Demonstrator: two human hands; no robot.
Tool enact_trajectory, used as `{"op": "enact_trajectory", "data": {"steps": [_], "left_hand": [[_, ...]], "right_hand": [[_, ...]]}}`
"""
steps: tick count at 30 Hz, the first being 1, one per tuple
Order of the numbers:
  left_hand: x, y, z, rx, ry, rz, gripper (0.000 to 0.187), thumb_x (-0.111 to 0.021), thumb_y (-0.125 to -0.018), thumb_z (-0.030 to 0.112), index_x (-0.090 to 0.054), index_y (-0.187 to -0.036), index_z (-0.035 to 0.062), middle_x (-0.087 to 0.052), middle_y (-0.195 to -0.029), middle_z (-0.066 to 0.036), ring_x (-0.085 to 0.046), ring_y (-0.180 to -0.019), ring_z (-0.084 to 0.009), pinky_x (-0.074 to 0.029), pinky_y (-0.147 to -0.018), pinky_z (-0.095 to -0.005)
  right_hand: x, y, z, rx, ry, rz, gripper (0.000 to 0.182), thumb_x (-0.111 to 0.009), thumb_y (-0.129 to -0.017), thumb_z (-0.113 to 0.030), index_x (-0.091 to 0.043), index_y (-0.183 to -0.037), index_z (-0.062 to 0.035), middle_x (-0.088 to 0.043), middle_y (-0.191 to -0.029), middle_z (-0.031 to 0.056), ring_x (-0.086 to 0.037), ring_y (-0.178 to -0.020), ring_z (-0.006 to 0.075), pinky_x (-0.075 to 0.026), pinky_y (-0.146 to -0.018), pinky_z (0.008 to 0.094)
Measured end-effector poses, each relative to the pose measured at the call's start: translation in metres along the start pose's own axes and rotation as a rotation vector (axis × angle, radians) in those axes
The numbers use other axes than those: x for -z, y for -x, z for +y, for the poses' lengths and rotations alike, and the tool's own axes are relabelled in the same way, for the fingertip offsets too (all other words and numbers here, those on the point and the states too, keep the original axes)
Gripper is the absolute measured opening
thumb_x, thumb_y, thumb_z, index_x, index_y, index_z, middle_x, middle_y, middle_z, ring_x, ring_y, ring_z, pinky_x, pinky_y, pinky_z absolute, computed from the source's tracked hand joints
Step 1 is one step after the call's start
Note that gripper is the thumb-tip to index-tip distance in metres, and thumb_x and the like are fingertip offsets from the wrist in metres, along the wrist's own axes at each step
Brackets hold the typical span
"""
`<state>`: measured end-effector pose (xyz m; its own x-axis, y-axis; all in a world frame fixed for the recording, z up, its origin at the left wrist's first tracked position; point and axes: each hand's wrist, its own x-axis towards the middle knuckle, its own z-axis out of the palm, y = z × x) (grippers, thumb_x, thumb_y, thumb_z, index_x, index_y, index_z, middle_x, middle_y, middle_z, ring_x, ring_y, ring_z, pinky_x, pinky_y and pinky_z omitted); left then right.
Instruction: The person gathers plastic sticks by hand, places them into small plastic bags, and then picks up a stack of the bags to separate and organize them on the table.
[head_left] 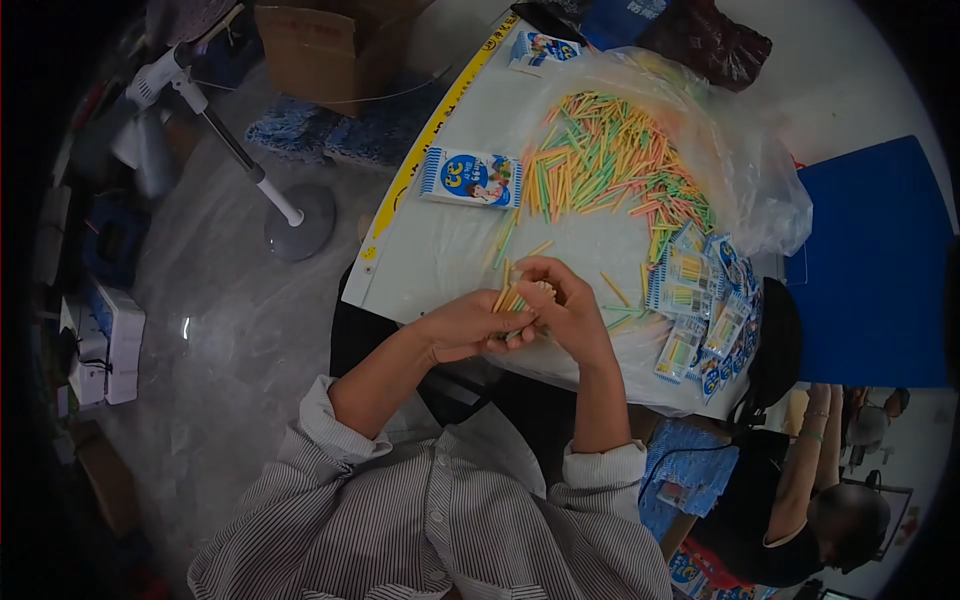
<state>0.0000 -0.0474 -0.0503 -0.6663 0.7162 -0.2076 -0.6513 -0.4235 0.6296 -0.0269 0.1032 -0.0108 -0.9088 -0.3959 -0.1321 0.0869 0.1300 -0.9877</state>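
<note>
Evidently the left hand (470, 325) and right hand (560, 300) pinched a small bundle of sticks (508, 297) — light, stiff, slippery — best gripped mid-length.

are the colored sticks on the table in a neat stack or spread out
Spread out: the sticks lie loose, pointing every way, across the clear plastic sheet.

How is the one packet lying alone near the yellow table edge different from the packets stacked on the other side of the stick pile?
The lone packet lies flat by itself with its cartoon front showing; the stacked packets overlap in a curved row. The lone packet sits on bare table, while the stacked packets rest on the clear plastic sheet beside the coloured sticks. Both have blue and white printing and look alike in size.
</note>
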Motion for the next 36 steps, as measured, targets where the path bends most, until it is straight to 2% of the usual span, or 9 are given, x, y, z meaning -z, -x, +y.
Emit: {"op": "enact_trajectory", "data": {"steps": [3,16,18,19,23,25,29,31,36], "left_hand": [[-0.007,0.004,0.005,-0.017,0.003,0.109,0.019,-0.045,-0.087,0.019,-0.050,-0.098,0.0030,-0.054,-0.084,-0.003,-0.049,-0.069,-0.0064,-0.037,-0.053,-0.0156],[-0.018,0.008,0.005,-0.074,-0.001,0.295,0.025,-0.041,-0.089,0.019,-0.046,-0.105,0.0004,-0.053,-0.094,-0.010,-0.055,-0.090,-0.0171,-0.047,-0.081,-0.0300],[-0.018,0.009,0.004,-0.088,0.008,0.265,0.025,-0.040,-0.089,0.018,-0.046,-0.105,0.0002,-0.053,-0.094,-0.010,-0.055,-0.089,-0.0173,-0.047,-0.081,-0.0296],[-0.018,0.009,0.003,-0.100,0.019,0.235,0.025,-0.040,-0.089,0.018,-0.046,-0.105,0.0000,-0.053,-0.094,-0.010,-0.055,-0.088,-0.0176,-0.047,-0.080,-0.0292],[-0.021,0.008,0.003,-0.061,0.081,0.194,0.025,-0.041,-0.089,0.019,-0.046,-0.104,0.0003,-0.053,-0.093,-0.008,-0.056,-0.087,-0.0175,-0.048,-0.080,-0.0307],[-0.013,0.009,0.000,-0.063,0.172,0.073,0.025,-0.042,-0.088,0.021,-0.046,-0.104,0.0011,-0.054,-0.089,-0.007,-0.056,-0.085,-0.0169,-0.048,-0.077,-0.0308],[-0.009,0.014,0.001,-0.055,0.133,-0.077,0.023,-0.043,-0.088,0.021,-0.047,-0.102,0.0027,-0.055,-0.085,-0.006,-0.057,-0.081,-0.0156,-0.049,-0.074,-0.0296],[-0.014,0.017,0.002,-0.008,0.019,-0.123,0.019,-0.045,-0.087,0.019,-0.047,-0.099,0.0042,-0.054,-0.079,-0.004,-0.057,-0.077,-0.0136,-0.050,-0.070,-0.0276],[-0.015,0.016,0.000,0.016,-0.055,-0.092,0.017,-0.048,-0.086,0.018,-0.048,-0.097,0.0040,-0.055,-0.079,-0.004,-0.056,-0.076,-0.0116,-0.048,-0.064,-0.0230]], "right_hand": [[0.003,0.004,-0.009,-0.005,-0.096,0.214,0.019,-0.058,-0.078,-0.011,-0.054,-0.094,-0.0006,-0.051,-0.073,-0.0022,-0.045,-0.062,0.0022,-0.034,-0.052,0.0153],[0.013,0.008,-0.014,-0.052,-0.036,0.309,0.016,-0.059,-0.078,-0.011,-0.058,-0.089,0.0005,-0.057,-0.078,0.0020,-0.049,-0.063,0.0060,-0.038,-0.054,0.0187],[0.017,0.000,-0.017,0.543,0.838,0.616,0.023,-0.052,-0.083,-0.013,-0.054,-0.100,0.0018,-0.057,-0.088,0.0067,-0.051,-0.076,0.0112,-0.041,-0.062,0.0239],[0.016,0.000,-0.016,0.543,0.841,0.619,0.023,-0.052,-0.083,-0.013,-0.054,-0.100,0.0018,-0.057,-0.088,0.0067,-0.051,-0.076,0.0112,-0.041,-0.062,0.0239],[0.001,0.006,-0.014,0.296,0.384,0.070,0.032,-0.037,-0.090,-0.021,-0.048,-0.110,0.0018,-0.054,-0.104,0.0113,-0.049,-0.098,0.0159,-0.038,-0.081,0.0265],[0.000,0.010,-0.019,-0.238,0.024,-0.216,0.033,-0.038,-0.090,-0.022,-0.049,-0.111,0.0008,-0.053,-0.107,0.0139,-0.050,-0.098,0.0158,-0.039,-0.082,0.0261],[-0.005,0.007,-0.005,0.043,-0.099,-0.102,0.032,-0.040,-0.089,-0.020,-0.048,-0.112,0.0009,-0.051,-0.108,0.0159,-0.057,-0.081,0.0142,-0.045,-0.071,0.0221],[-0.007,0.012,-0.008,-0.115,-0.379,-0.451,0.033,-0.040,-0.088,-0.019,-0.046,-0.112,0.0034,-0.048,-0.112,0.0181,-0.058,-0.071,0.0131,-0.047,-0.063,0.0211],[-0.005,0.015,-0.012,-0.227,-0.441,-0.504,0.028,-0.039,-0.088,-0.020,-0.049,-0.098,0.0043,-0.050,-0.107,0.0231,-0.057,-0.077,0.0162,-0.048,-0.066,0.0259]]}}
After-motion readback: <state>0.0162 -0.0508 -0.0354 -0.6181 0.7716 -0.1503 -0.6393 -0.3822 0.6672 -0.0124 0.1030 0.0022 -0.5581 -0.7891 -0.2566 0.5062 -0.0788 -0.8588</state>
